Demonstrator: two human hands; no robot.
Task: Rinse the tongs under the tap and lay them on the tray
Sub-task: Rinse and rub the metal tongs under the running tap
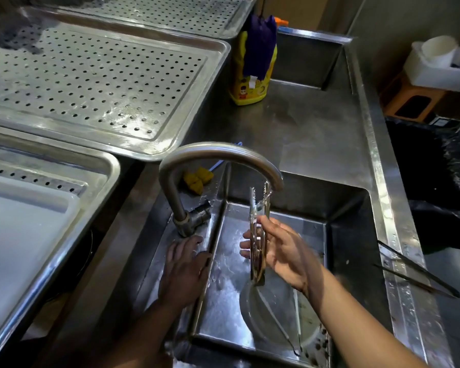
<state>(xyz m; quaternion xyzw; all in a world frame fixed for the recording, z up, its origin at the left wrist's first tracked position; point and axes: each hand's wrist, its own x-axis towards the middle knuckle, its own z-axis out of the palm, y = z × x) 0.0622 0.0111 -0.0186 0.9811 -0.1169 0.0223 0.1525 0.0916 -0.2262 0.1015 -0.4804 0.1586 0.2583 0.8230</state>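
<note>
1. A wet steel counter [316,128] fills the frame, with a sink [356,205] sunk into its lower middle and a curved tap [218,152] arching over the sink from the left.
2. The right hand [282,251] grips the tongs [256,235] by their lower half, fingers and thumb wrapped round both arms. The tongs stand upright at centre frame, tips up and just under the spout.
3. The left hand [183,266] lies flat on the sink's left rim, fingers straight, beside the tap base and holding nothing.
4. The rinse looks to be the step in hand. Water seems to run over the tips, though the stream is too blurred to be sure.
5. The next move would carry the tongs up and left to the perforated tray [191,83] in the upper left, passing round the tap's arch, and lay them flat there.
6. Little blocks that path. A sponge [198,177] sits behind the tap, and a yellow bottle [246,86] draped with a purple cloth [259,43] stands at top centre, right of the tray.
7. A glass dish [271,322] lies in the sink. Darker tongs [414,272] rest across the counter's right edge, and a white board [19,235] covers the lower-left tray.
</note>
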